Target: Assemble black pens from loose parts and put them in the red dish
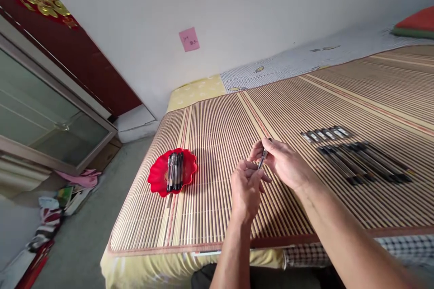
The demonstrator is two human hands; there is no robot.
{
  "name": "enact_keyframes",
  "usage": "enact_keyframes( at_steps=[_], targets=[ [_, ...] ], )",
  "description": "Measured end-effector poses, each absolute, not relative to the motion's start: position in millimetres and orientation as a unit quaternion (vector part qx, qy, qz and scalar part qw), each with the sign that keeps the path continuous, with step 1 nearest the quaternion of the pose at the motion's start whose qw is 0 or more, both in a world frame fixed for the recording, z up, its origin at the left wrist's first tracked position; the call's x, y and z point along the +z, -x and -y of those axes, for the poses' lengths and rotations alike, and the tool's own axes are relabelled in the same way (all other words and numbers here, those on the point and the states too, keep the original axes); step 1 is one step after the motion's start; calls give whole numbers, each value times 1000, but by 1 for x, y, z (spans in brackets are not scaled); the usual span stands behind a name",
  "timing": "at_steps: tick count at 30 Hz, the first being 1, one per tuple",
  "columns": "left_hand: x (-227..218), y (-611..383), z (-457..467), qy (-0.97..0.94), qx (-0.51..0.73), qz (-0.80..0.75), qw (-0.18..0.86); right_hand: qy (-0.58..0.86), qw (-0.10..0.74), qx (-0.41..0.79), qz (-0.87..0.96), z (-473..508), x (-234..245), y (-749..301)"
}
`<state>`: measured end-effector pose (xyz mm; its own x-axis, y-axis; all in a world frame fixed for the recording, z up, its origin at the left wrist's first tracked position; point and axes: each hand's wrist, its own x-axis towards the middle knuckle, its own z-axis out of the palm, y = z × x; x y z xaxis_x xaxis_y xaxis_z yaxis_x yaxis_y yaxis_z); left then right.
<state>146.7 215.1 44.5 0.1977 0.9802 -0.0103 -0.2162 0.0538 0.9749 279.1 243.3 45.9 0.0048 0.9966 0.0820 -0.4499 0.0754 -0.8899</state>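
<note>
Both my hands meet above a striped bamboo mat [298, 99] on a bed. My left hand [246, 187] and my right hand [286, 162] are each pinched on a small dark pen [262, 159] with a silvery part, held between them. To the left a red scalloped plate [156, 180] holds several dark pens [174, 170]. On the right lies a row of several long dark pen bodies [364, 162], and behind them a short row of small pen caps [325, 134].
The mat's near edge [203, 247] runs along the bed's front, with a yellow sheet below. A white wall with a pink note [189, 39] stands behind. A glass-fronted cabinet [40, 108] and floor clutter [61, 203] lie at the left. A red cushion [417, 21] sits far right.
</note>
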Motion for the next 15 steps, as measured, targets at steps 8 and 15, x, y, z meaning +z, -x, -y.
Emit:
enact_keyframes(
  at_steps=[8,15],
  targets=[
    [53,-126,-223,-527,460,-444,561,374,593,580,415,-243,43,-266],
    [58,-24,-254,-520,498,-649,245,450,598,520,412,-247,37,-281]
  ],
)
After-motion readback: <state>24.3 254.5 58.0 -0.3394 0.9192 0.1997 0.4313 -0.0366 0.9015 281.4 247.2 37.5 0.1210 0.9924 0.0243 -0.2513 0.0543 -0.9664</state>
